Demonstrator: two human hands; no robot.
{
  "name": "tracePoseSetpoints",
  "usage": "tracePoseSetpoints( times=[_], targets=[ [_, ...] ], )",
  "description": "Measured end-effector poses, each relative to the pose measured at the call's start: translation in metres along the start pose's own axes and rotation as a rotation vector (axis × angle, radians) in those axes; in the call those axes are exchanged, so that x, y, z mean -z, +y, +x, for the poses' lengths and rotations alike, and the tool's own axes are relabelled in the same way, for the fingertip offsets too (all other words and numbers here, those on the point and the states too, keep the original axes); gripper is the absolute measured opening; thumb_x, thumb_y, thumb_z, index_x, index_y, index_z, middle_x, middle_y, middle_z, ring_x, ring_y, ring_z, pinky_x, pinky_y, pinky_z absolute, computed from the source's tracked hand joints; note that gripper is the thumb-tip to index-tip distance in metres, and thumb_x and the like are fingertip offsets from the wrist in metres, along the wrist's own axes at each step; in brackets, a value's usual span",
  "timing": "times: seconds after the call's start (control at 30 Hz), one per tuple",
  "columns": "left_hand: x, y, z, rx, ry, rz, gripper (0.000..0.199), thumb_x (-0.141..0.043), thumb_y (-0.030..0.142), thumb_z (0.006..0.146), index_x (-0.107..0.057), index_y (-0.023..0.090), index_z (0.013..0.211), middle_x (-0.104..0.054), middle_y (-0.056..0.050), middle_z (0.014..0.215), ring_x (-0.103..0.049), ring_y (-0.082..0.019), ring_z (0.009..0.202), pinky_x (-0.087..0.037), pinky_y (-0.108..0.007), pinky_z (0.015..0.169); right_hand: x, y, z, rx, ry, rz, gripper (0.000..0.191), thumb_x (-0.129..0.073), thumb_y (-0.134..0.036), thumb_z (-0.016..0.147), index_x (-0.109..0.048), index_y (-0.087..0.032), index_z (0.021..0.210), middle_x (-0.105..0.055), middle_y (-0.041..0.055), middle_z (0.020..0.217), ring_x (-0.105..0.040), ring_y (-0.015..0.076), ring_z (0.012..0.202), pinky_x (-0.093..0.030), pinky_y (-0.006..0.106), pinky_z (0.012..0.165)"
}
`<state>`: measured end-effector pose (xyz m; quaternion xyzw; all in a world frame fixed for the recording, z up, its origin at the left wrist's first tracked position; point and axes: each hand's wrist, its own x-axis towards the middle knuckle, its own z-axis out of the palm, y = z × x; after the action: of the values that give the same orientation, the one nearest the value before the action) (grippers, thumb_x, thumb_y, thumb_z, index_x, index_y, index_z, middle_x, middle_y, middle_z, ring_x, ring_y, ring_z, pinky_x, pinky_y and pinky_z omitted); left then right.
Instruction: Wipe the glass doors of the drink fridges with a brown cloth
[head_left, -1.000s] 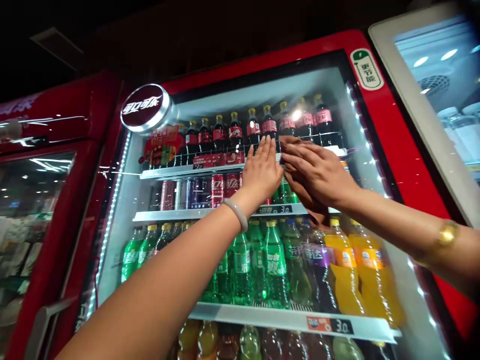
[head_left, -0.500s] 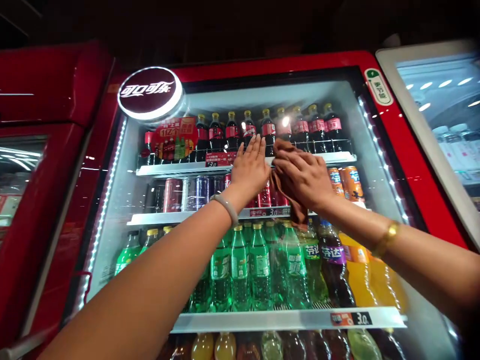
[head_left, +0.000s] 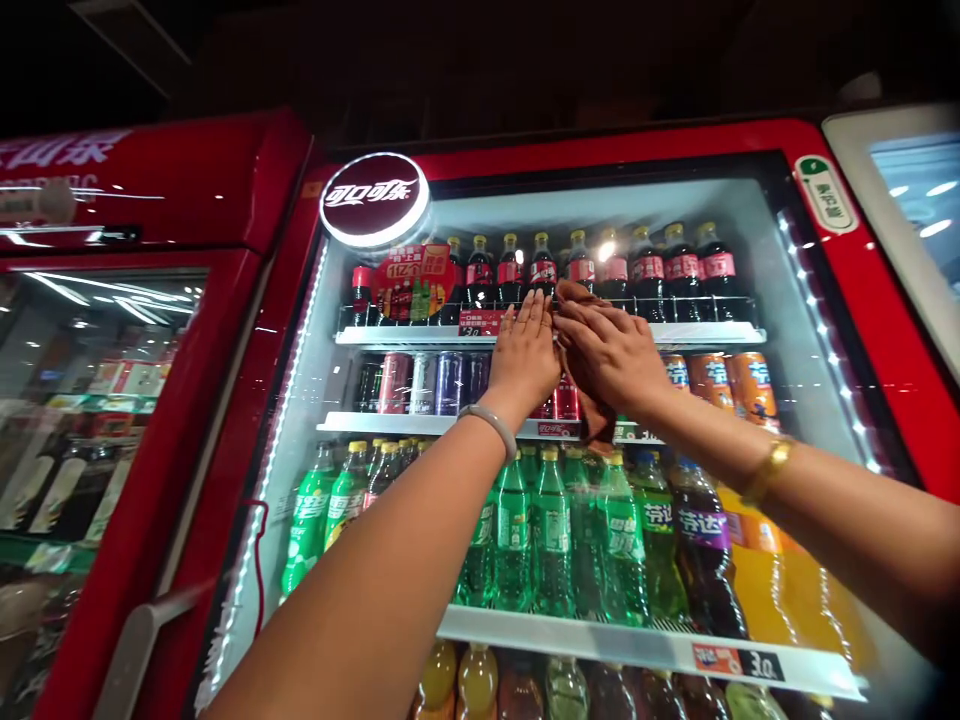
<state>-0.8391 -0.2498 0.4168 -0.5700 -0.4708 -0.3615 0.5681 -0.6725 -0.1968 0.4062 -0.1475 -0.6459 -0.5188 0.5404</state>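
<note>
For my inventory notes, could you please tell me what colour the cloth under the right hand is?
The cloth is brown, seen best in the head view.

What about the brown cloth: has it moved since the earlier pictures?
Yes. The brown cloth under the right hand has shifted left in the view, nearer the fixed round lit sign.
</note>
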Motion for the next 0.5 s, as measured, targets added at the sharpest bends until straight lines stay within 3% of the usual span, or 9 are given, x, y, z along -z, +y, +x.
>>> tracePoseSetpoints(
  times=[0.1,0.17,0.23,0.3,0.37,0.43,0.5],
  targets=[
    [-0.001,0.0,-0.002,-0.007,-0.007,0.007,0.066,-0.034,0.026,0.103,-0.024,0.004,0.165,-0.023,-0.014,0.176,-0.017,-0.023,0.165,-0.011,-0.047,0.138,0.023,0.048,-0.039,0.193,-0.083,-0.028,0.048,-0.045,-0.032,0.104,-0.053,-0.031,0.151,-0.053,0.0024,0.16,-0.05,0.0277,0.138,-0.041,0.044,0.103],
    [-0.002,0.001,-0.003,-0.007,-0.016,-0.001,0.066,-0.035,0.026,0.103,-0.024,0.007,0.166,-0.022,-0.011,0.176,-0.015,-0.021,0.165,-0.009,-0.046,0.138,0.03,0.082,-0.041,0.086,-0.072,-0.07,0.045,-0.045,-0.035,0.104,-0.058,-0.03,0.147,-0.056,0.0035,0.157,-0.054,0.0302,0.131,-0.041,0.046,0.098],
    [-0.003,0.002,-0.003,-0.007,-0.016,-0.004,0.066,-0.035,0.025,0.103,-0.025,0.009,0.166,-0.024,-0.01,0.176,-0.016,-0.02,0.165,-0.009,-0.045,0.138,0.024,0.097,-0.021,-0.146,-0.013,-0.082,0.043,-0.044,-0.039,0.104,-0.063,-0.028,0.142,-0.059,0.0055,0.154,-0.055,0.0332,0.127,-0.04,0.049,0.096],
    [-0.004,0.003,-0.003,-0.007,0.0,0.003,0.066,-0.036,0.025,0.103,-0.026,0.009,0.165,-0.025,-0.01,0.176,-0.018,-0.02,0.165,-0.01,-0.045,0.138,0.008,0.086,0.011,-0.328,0.053,-0.069,0.044,-0.041,-0.039,0.105,-0.064,-0.026,0.139,-0.06,0.0073,0.153,-0.053,0.0357,0.128,-0.039,0.052,0.098],
    [-0.003,0.002,-0.003,-0.009,0.014,0.016,0.066,-0.037,0.024,0.102,-0.027,0.009,0.165,-0.027,-0.011,0.175,-0.02,-0.021,0.164,-0.012,-0.045,0.138,-0.009,0.057,0.036,-0.349,0.085,-0.048,0.045,-0.036,-0.036,0.106,-0.063,-0.028,0.14,-0.057,0.0068,0.155,-0.049,0.0362,0.134,-0.037,0.055,0.101],
    [-0.001,0.001,-0.003,-0.017,0.006,0.031,0.065,-0.036,0.024,0.101,-0.03,0.006,0.163,-0.03,-0.013,0.174,-0.021,-0.021,0.164,-0.013,-0.046,0.138,-0.018,0.027,0.043,-0.236,0.07,-0.004,0.045,-0.037,-0.032,0.105,-0.06,-0.03,0.144,-0.055,0.0046,0.158,-0.046,0.0334,0.138,-0.037,0.055,0.105],
    [0.001,0.0,-0.003,-0.03,-0.021,0.042,0.063,-0.035,0.023,0.101,-0.034,0.003,0.161,-0.031,-0.015,0.173,-0.021,-0.022,0.164,-0.013,-0.046,0.137,-0.014,0.016,0.028,-0.034,0.025,0.05,0.047,-0.042,-0.029,0.104,-0.055,-0.033,0.149,-0.052,0.0028,0.16,-0.046,0.0303,0.141,-0.037,0.053,0.109]
  ],
)
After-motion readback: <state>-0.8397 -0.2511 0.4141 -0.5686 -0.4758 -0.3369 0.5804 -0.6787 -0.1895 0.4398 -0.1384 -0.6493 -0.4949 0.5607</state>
